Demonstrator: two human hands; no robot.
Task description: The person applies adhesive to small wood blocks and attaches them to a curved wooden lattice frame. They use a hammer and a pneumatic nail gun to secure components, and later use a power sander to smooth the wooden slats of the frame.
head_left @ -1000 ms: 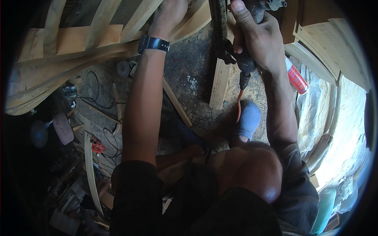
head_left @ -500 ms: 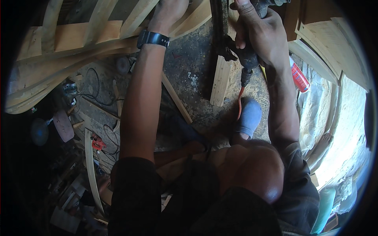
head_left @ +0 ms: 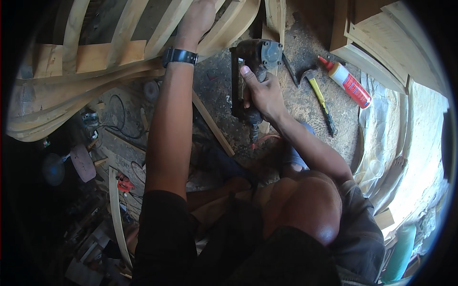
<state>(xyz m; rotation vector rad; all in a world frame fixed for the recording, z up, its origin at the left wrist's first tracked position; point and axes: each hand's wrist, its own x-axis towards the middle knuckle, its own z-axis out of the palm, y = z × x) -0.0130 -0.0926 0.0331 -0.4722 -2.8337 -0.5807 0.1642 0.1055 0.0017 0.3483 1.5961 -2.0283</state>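
Note:
My right hand [head_left: 267,95] is wrapped round the handle of a dark nail gun [head_left: 260,52], with the thumb lying along its upper side. A red-orange hose [head_left: 267,138] runs from the fitting at the tool's lower end. At the top edge my left hand [head_left: 198,21], with a black watch on the wrist, is closed on a wooden slat [head_left: 167,26] of a curved frame. Its fingertips are hidden. Right of the nail gun, a hammer [head_left: 318,95] with a yellow and black handle lies on the floor, beside a white and red glue bottle [head_left: 348,83].
The slatted wooden frame [head_left: 90,55] fills the upper left. A wood strip [head_left: 212,124] lies on the floor below my left wrist. Wooden panels [head_left: 381,52] stand at the upper right. Cables, a red tool [head_left: 125,183] and a fan [head_left: 53,169] are at the left.
My right hand has brought the nail gun left and nearer to me, uncovering the hammer and more of the glue bottle. My left hand stays at the wooden frame.

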